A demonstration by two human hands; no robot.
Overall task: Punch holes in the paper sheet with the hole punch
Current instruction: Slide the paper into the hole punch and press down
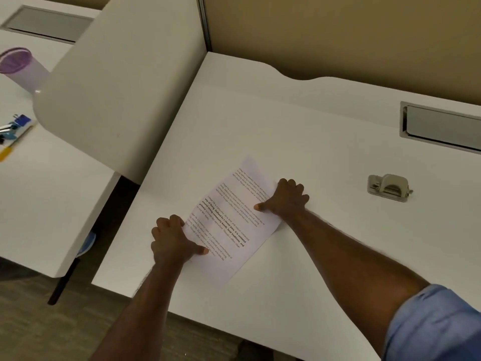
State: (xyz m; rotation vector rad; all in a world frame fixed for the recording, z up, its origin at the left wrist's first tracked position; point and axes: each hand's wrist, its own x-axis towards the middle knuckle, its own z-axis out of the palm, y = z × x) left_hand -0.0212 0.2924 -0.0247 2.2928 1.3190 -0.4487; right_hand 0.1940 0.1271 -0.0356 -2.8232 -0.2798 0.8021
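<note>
White and smooth, the counter point(299, 131) fills the middle of the frame, with bare room all round the paper sheet point(229, 222) lying slantwise at lower centre. Its print is mostly too small to read; bold lines include "way of living". The left hand point(173, 241) pinches the sheet's left edge, and the right hand point(286, 198) pinches the right edge, each grip holding paper. Well apart at right sits the grey metal hole punch point(389, 187).
</note>
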